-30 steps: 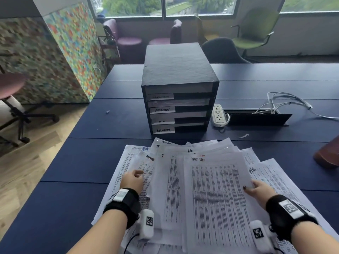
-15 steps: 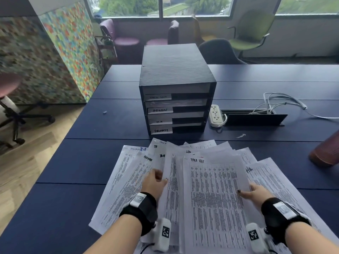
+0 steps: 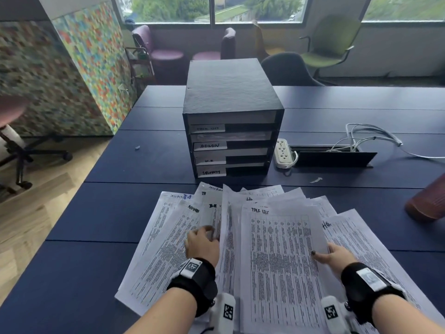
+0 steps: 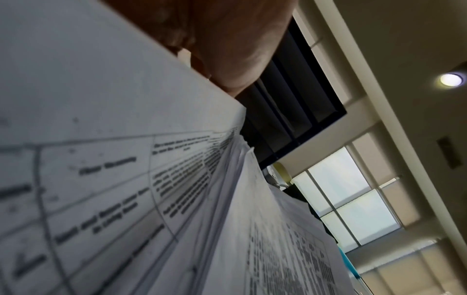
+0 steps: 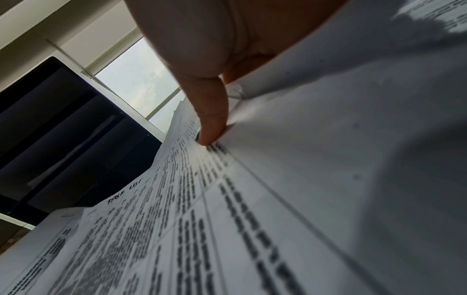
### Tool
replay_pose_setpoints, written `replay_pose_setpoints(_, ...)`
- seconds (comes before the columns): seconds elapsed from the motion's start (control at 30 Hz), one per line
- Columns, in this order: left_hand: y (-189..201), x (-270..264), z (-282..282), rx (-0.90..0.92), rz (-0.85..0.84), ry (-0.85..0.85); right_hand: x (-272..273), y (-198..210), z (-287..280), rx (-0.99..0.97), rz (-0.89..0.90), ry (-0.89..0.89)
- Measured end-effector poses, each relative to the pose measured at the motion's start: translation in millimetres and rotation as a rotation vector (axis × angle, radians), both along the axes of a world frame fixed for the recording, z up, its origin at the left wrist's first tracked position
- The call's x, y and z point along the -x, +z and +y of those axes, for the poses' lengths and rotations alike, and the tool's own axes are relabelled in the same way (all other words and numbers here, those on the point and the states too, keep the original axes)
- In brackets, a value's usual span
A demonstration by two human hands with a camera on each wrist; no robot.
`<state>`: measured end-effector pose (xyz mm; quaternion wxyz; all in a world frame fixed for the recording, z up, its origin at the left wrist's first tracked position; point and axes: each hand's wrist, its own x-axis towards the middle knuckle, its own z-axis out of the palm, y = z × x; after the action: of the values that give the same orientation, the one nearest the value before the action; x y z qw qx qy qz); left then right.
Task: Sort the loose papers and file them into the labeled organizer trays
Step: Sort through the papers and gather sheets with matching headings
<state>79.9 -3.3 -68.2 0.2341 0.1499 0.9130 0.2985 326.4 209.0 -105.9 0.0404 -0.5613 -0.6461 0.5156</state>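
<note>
A: What has changed in the last second?

B: The left hand [image 3: 203,242] has slid inward, off the far-left sheets and onto the middle of the fan of papers [image 3: 272,249]. The right hand [image 3: 333,255] has hardly moved; it sits at the right edge of the top sheet [image 3: 280,256], the one headed "Task List".

A: So what does that mean for the sorting?

B: My guess is that both hands are closing on that top sheet to lift it free. Nothing looks newly filed; the whole spread lies on the bench [image 3: 101,213] in front of the organizer [image 3: 231,121].

A: How are the fingers set?

B: On the right, the thumb lies on top of the sheet, its tip pressing the print in the right wrist view, and the other fingers seem tucked under the edge, so it pinches that page. On the left, the fingers [image 3: 207,231] are curled narrow over a paper edge, and the left wrist view shows them lying against a raised sheet. Whether they truly grip it or only push, I cannot tell.

A: And where would the sheet go?

B: The organizer has four labelled trays: Task List on top, then Admin, one I can't read, and Security at the bottom. I'd expect the top one [image 3: 231,118], which stands well apart from the pile.
</note>
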Motion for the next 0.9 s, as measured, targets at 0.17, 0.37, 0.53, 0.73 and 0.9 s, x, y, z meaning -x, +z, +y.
replay_pose_setpoints(0.17,3.6,8.6,-1.5,0.034,-0.078,0.093,-0.9,-0.5,0.2,0.015,0.022,0.002)
replay_pose_setpoints(0.37,-1.6,18.6,-1.5,-0.098,-0.163,0.225,-1.2,-7.2,3.5,0.002,0.020,0.006)
replay_pose_setpoints(0.53,9.1,-1.6,3.7,-0.356,-0.179,0.128,-1.4,-8.5,4.8,0.012,0.032,0.014)
replay_pose_setpoints(0.73,12.8,-23.5,14.6,-0.402,-0.219,0.098,-1.0,-5.5,3.3,0.027,0.072,0.000)
replay_pose_setpoints(0.9,5.3,2.3,8.9,-0.100,-0.091,0.161,-2.9,-8.7,4.4,0.024,0.060,0.008)
